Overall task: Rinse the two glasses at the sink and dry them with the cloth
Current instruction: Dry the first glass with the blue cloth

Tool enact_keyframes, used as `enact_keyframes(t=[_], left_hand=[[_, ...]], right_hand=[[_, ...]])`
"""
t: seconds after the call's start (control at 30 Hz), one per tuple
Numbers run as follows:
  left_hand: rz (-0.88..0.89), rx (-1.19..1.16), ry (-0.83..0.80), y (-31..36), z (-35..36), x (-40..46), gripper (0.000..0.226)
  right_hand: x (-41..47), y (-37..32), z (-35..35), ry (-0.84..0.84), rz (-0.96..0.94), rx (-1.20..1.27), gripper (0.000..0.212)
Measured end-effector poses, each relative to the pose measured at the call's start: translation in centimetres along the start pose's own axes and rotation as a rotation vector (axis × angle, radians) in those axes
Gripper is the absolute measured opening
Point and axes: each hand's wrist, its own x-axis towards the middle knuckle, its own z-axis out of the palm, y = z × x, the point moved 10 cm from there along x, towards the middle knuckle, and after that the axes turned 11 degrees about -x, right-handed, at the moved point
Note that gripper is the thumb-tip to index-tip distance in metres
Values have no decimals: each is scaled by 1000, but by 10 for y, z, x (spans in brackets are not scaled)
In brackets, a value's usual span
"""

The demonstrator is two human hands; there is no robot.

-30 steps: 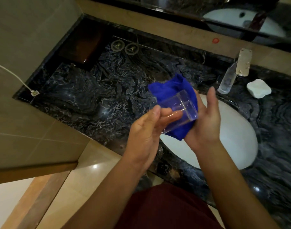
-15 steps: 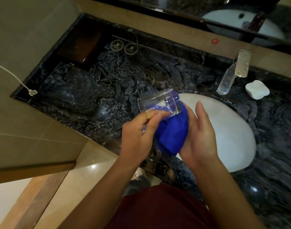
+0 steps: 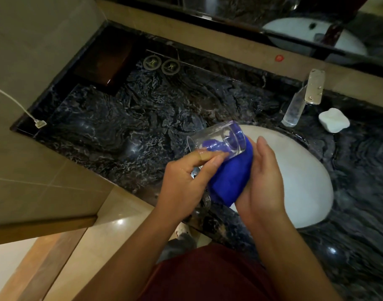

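A clear glass (image 3: 216, 141) lies tilted on its side above the left rim of the white sink (image 3: 305, 181). My left hand (image 3: 184, 183) grips it by the rim with thumb and fingers. A bunched blue cloth (image 3: 229, 181) sits under and against the glass, and part of it shows through the glass wall. My right hand (image 3: 264, 181) cups the cloth from the right, fingers stretched up. A second clear glass (image 3: 204, 203) stands on the counter's front edge, mostly hidden under my left hand.
The dark marble counter (image 3: 121, 127) stretches to the left. A chrome faucet (image 3: 303, 98) and a white soap dish (image 3: 334, 120) stand behind the sink. Two round coasters (image 3: 161, 64) and a dark box (image 3: 103, 59) sit at the back left. A white cable plug (image 3: 40, 123) hangs at the left wall.
Both hands have dropped lower and nearer to me. The glass has turned in my left hand, and the cloth has slid from behind the glass to beneath it.
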Motion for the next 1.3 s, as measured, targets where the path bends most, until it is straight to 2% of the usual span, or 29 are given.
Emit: enact_keyframes(t=[0.13, 0.23, 0.3, 0.5, 0.63, 0.73, 0.83, 0.93, 1.03, 1.1, 1.13, 1.2, 1.3], left_hand=[[-79, -261, -6, -2, 7, -2, 25], [-233, -601, -7, -10, 10, -4, 25], [-335, -736, -18, -16, 11, -5, 26], [-566, -1005, -146, -22, 27, -16, 36], [-569, -1032, -51, -26, 24, -15, 35], [-364, -886, 1, -18, 14, -7, 30], [-1, -286, 62, 5, -9, 0, 25], [305, 231, -65, 28, 1, -2, 22], [424, 435, -181, 31, 18, -11, 21], [309, 371, -182, 25, 19, -11, 24], [171, 236, -157, 19, 16, -8, 26], [-129, -162, -75, 4, 9, -5, 30], [-456, -696, 16, -13, 11, -6, 46]], right_hand=[[2, -7, 1, 40, -80, 34, 52], [7, -18, 3, 16, -158, 33, 57], [13, -21, 1, -1, -155, 46, 60], [25, -21, 4, -135, -99, 84, 62], [26, -24, 10, -171, -132, 40, 57], [24, -17, 14, -179, -108, 46, 56], [18, -1, 20, -237, -25, 55, 61], [16, 12, 21, -233, 53, 83, 76], [23, 21, 10, -128, 103, 64, 80], [26, 23, -1, -76, 81, 30, 77], [27, 22, -3, -73, 56, 9, 75], [27, 16, -6, -93, -33, -36, 64], [24, -11, -5, -146, -264, -181, 47]])
